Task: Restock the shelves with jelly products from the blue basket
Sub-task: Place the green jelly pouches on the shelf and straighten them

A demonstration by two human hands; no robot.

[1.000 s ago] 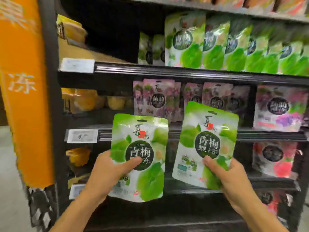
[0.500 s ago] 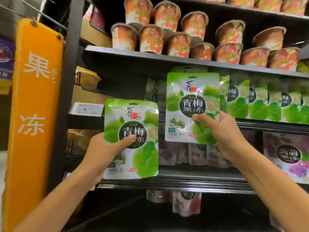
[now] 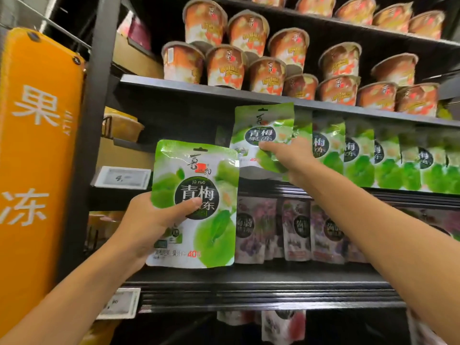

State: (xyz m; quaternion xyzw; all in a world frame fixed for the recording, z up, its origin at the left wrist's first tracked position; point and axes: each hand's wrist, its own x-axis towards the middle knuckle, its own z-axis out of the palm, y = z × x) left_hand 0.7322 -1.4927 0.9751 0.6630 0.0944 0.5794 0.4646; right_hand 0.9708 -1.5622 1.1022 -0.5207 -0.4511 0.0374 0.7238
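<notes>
Now that the right hand (image 3: 292,158) has raised its pinched green pouch (image 3: 263,120) to the shelf's (image 3: 398,194) front edge, the left hand (image 3: 149,220) grips a second pouch (image 3: 211,235).

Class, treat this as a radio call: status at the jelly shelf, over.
Left hand grips one green pouch, not yet shelved. Right hand pinches a second green pouch at the left end of the green row. No obstruction visible.
</notes>
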